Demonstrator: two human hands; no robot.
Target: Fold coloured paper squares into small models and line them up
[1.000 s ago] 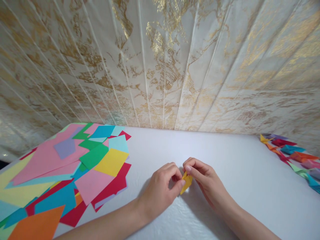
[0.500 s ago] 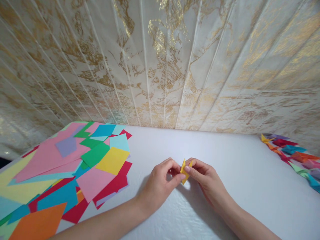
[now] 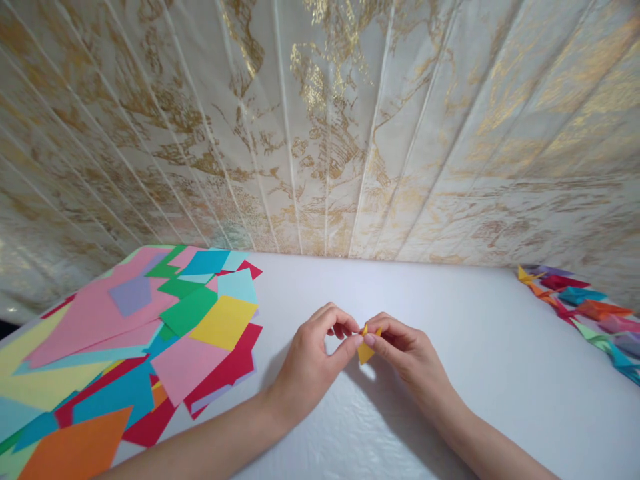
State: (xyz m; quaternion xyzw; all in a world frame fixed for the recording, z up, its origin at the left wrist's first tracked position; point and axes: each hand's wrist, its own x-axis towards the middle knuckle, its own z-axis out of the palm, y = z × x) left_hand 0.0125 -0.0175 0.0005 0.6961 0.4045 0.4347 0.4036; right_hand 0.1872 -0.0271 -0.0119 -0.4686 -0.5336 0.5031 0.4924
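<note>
A small yellow folded paper [image 3: 365,354], with two upright points and a pointed lower end, is held above the white table. My right hand [image 3: 414,353] pinches its right side between thumb and fingers. From the other side, my left hand [image 3: 316,353] has thumb and index finger closed on the tip of the left point. Fingertips cover part of the upper folds.
Many coloured paper sheets overlap at the left, a yellow square [image 3: 226,323] among them. Several folded paper figures lie at the far right, including an orange one [image 3: 603,309]. Behind the white table [image 3: 320,283] hangs a gold-patterned curtain [image 3: 325,147].
My left thumb and index finger have shifted up to the tip of the left point. The paper has turned slightly, and more of its lower face shows. My right hand keeps its grip.
</note>
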